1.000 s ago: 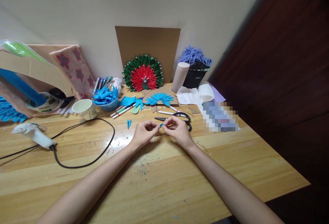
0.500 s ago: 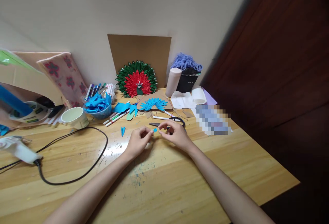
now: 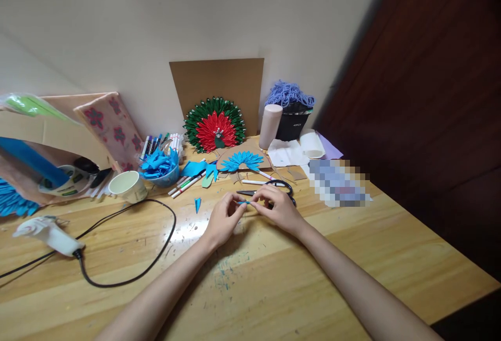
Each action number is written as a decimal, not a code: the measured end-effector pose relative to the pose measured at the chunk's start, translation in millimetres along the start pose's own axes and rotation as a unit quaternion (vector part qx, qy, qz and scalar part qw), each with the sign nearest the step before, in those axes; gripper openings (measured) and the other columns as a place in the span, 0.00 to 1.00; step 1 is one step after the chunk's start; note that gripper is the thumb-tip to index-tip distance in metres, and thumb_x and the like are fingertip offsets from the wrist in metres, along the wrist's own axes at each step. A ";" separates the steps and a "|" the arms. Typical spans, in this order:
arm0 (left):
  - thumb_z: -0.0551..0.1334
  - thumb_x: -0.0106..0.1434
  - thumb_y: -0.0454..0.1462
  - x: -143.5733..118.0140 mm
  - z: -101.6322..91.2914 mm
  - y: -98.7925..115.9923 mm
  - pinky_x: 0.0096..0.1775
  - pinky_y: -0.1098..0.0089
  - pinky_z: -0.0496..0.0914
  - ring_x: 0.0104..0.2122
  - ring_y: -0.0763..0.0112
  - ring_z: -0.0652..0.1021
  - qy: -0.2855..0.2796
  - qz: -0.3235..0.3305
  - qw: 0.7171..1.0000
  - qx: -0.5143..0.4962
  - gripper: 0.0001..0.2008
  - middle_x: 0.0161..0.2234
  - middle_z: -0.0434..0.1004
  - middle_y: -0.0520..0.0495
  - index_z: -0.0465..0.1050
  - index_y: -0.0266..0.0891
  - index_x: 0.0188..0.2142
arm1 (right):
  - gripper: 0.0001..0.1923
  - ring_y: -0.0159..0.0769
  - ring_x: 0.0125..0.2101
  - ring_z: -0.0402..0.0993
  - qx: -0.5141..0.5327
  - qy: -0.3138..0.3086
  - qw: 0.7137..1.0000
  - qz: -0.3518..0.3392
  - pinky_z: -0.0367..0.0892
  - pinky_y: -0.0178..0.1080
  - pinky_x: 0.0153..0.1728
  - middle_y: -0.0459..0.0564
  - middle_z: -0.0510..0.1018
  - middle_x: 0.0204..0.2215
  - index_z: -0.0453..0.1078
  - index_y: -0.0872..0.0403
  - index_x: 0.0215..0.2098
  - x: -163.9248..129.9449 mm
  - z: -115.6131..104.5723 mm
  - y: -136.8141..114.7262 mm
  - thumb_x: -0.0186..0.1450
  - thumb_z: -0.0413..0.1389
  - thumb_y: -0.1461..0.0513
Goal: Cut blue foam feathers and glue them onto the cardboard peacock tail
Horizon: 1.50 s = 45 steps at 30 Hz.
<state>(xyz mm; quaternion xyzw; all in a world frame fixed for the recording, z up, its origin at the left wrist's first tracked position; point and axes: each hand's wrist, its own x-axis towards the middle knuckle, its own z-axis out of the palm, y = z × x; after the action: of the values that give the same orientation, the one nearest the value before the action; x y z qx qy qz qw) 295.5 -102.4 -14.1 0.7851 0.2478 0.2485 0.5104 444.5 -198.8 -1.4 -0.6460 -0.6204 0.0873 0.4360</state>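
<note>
My left hand (image 3: 224, 219) and my right hand (image 3: 278, 207) meet over the wooden table (image 3: 274, 278), both pinching a small blue paper piece (image 3: 243, 202) between their fingertips. Black-handled scissors (image 3: 270, 189) lie just behind my right hand. A folded blue paper petal (image 3: 197, 204) lies on the table left of my left hand. Farther back sit a blue paper fan (image 3: 241, 161) on cardboard and a red and green paper peacock (image 3: 215, 124) leaning on a brown board.
A white glue gun (image 3: 47, 232) with a looping black cord (image 3: 156, 257) lies at the left. A paper cup (image 3: 127, 186), a bowl of blue petals (image 3: 160, 166), markers (image 3: 160, 141), a beige cylinder (image 3: 270, 118) and a black pot of purple yarn (image 3: 290, 106) stand behind.
My hands stay together on the blue paper piece, working it between the fingertips. The camera view shifted slightly; nothing else on the table has moved.
</note>
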 end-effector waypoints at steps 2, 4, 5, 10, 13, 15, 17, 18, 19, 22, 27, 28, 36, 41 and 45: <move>0.57 0.58 0.43 -0.3 0.2 0.9 0.28 0.73 0.63 0.26 0.74 0.69 -0.004 0.009 1.000 0.015 0.12 0.29 0.71 0.48 0.69 0.37 0.34 | 0.05 0.33 0.27 0.66 0.026 -0.006 0.999 0.026 0.62 0.33 0.24 0.48 0.72 0.27 0.70 0.54 0.28 0.1 2.1 -2.5 0.60 0.54 0.62; 0.56 0.59 0.43 -0.5 0.3 1.5 0.28 0.73 0.62 0.26 0.73 0.70 -0.013 0.015 1.000 0.017 0.12 0.28 0.71 0.48 0.70 0.36 0.32 | 0.04 0.32 0.27 0.66 0.048 -0.013 0.998 0.040 0.62 0.32 0.23 0.48 0.71 0.27 0.69 0.54 0.28 -0.5 4.8 -4.2 0.59 0.54 0.62; 0.55 0.59 0.44 -0.5 0.3 1.5 0.28 0.73 0.62 0.26 0.73 0.70 -0.018 0.016 1.000 0.014 0.13 0.28 0.71 0.48 0.70 0.36 0.32 | 0.04 0.32 0.27 0.66 0.054 -0.014 0.997 0.044 0.62 0.32 0.23 0.47 0.71 0.27 0.69 0.54 0.28 -0.9 6.1 -4.7 0.59 0.54 0.62; 0.54 0.60 0.43 -0.7 0.6 -0.8 0.28 0.73 0.62 0.25 0.73 0.70 -0.021 0.019 0.999 0.030 0.13 0.26 0.72 0.48 0.71 0.35 0.32 | 0.03 0.32 0.28 0.66 0.050 -0.006 0.998 0.047 0.62 0.31 0.23 0.47 0.69 0.27 0.67 0.54 0.27 -3.2 9.3 -4.2 0.58 0.54 0.63; 0.54 0.61 0.41 -0.7 1.1 -2.4 0.27 0.74 0.60 0.24 0.74 0.68 -0.011 0.039 0.996 0.075 0.13 0.25 0.71 0.49 0.71 0.36 0.30 | 0.03 0.31 0.27 0.66 0.053 -0.011 0.997 0.051 0.62 0.31 0.23 0.46 0.69 0.26 0.66 0.54 0.26 -3.5 8.9 -2.2 0.58 0.54 0.64; 0.53 0.61 0.40 -0.7 1.6 -3.2 0.27 0.74 0.60 0.24 0.74 0.68 -0.008 0.050 0.994 0.100 0.12 0.25 0.70 0.49 0.71 0.36 0.29 | 0.03 0.31 0.27 0.66 0.059 -0.014 0.996 0.060 0.62 0.31 0.23 0.46 0.69 0.26 0.66 0.54 0.26 -3.3 8.4 -0.8 0.57 0.54 0.64; 0.53 0.61 0.39 -0.8 1.8 -3.5 0.27 0.74 0.59 0.24 0.74 0.68 -0.008 0.052 0.993 0.107 0.11 0.25 0.70 0.50 0.71 0.36 0.30 | 0.04 0.30 0.27 0.66 0.067 -0.013 0.995 0.066 0.62 0.30 0.22 0.46 0.69 0.25 0.67 0.54 0.25 -2.9 8.1 0.1 0.57 0.55 0.63; 0.52 0.61 0.38 -0.8 1.8 -3.4 0.27 0.74 0.60 0.25 0.74 0.68 -0.008 0.051 0.993 0.104 0.11 0.25 0.70 0.50 0.71 0.36 0.30 | 0.04 0.30 0.27 0.66 0.072 -0.013 0.995 0.069 0.62 0.30 0.22 0.46 0.69 0.25 0.67 0.54 0.25 -2.7 8.0 0.3 0.57 0.55 0.63; 0.52 0.61 0.38 -0.8 1.7 -3.0 0.27 0.74 0.60 0.25 0.73 0.69 -0.009 0.050 0.994 0.095 0.11 0.26 0.70 0.49 0.71 0.36 0.30 | 0.04 0.30 0.27 0.66 0.078 -0.014 0.994 0.073 0.62 0.30 0.23 0.46 0.70 0.26 0.67 0.55 0.25 -2.5 7.9 0.3 0.57 0.55 0.63; 0.51 0.62 0.39 -0.5 1.0 -1.2 0.28 0.73 0.62 0.25 0.73 0.70 -0.025 0.033 0.998 0.039 0.11 0.26 0.70 0.49 0.69 0.36 0.31 | 0.04 0.30 0.26 0.66 0.098 -0.008 0.991 0.086 0.62 0.31 0.23 0.46 0.70 0.26 0.67 0.55 0.26 -1.9 7.9 -0.5 0.58 0.54 0.62; 0.56 0.59 0.44 0.7 0.4 -1.0 0.26 0.74 0.62 0.23 0.74 0.69 -0.028 -0.006 0.999 -0.016 0.13 0.23 0.69 0.50 0.69 0.35 0.30 | 0.04 0.29 0.24 0.64 0.101 0.003 0.991 0.088 0.60 0.31 0.22 0.45 0.71 0.26 0.67 0.55 0.27 -1.8 7.9 -3.5 0.59 0.53 0.63; 0.56 0.59 0.45 0.9 0.4 -1.7 0.26 0.74 0.62 0.23 0.74 0.69 -0.026 -0.010 0.999 -0.025 0.14 0.23 0.69 0.50 0.69 0.35 0.30 | 0.04 0.29 0.24 0.64 0.097 0.004 0.992 0.084 0.60 0.31 0.22 0.46 0.71 0.26 0.67 0.55 0.27 -1.9 7.8 -4.0 0.59 0.54 0.63; 0.59 0.56 0.46 2.0 1.5 -7.9 0.25 0.74 0.61 0.23 0.75 0.68 -0.025 -0.030 0.997 -0.061 0.15 0.22 0.70 0.49 0.71 0.33 0.30 | 0.03 0.37 0.32 0.68 0.013 0.029 0.999 -0.008 0.64 0.39 0.34 0.48 0.74 0.27 0.69 0.52 0.29 -3.2 8.4 -7.3 0.58 0.54 0.65; 0.60 0.55 0.44 3.2 1.4 -4.7 0.25 0.75 0.61 0.23 0.76 0.68 -0.035 -0.045 0.995 -0.081 0.13 0.24 0.71 0.49 0.71 0.34 0.30 | 0.05 0.38 0.33 0.69 -0.019 0.028 0.999 -0.041 0.63 0.40 0.35 0.49 0.74 0.27 0.69 0.51 0.29 -3.5 8.0 -8.7 0.59 0.53 0.66; 0.60 0.56 0.43 3.7 0.9 -1.7 0.25 0.75 0.62 0.23 0.75 0.68 -0.044 -0.050 0.993 -0.097 0.12 0.23 0.71 0.49 0.71 0.33 0.29 | 0.05 0.38 0.33 0.68 -0.033 0.023 0.997 -0.066 0.63 0.40 0.35 0.49 0.74 0.27 0.69 0.51 0.30 -3.9 7.6 -6.5 0.59 0.52 0.66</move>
<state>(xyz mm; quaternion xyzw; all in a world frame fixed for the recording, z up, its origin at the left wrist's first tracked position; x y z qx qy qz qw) 298.6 -100.0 -15.5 0.7285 0.2385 0.2112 0.6065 434.0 -199.7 -3.3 -0.6196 -0.6539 0.0232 0.4336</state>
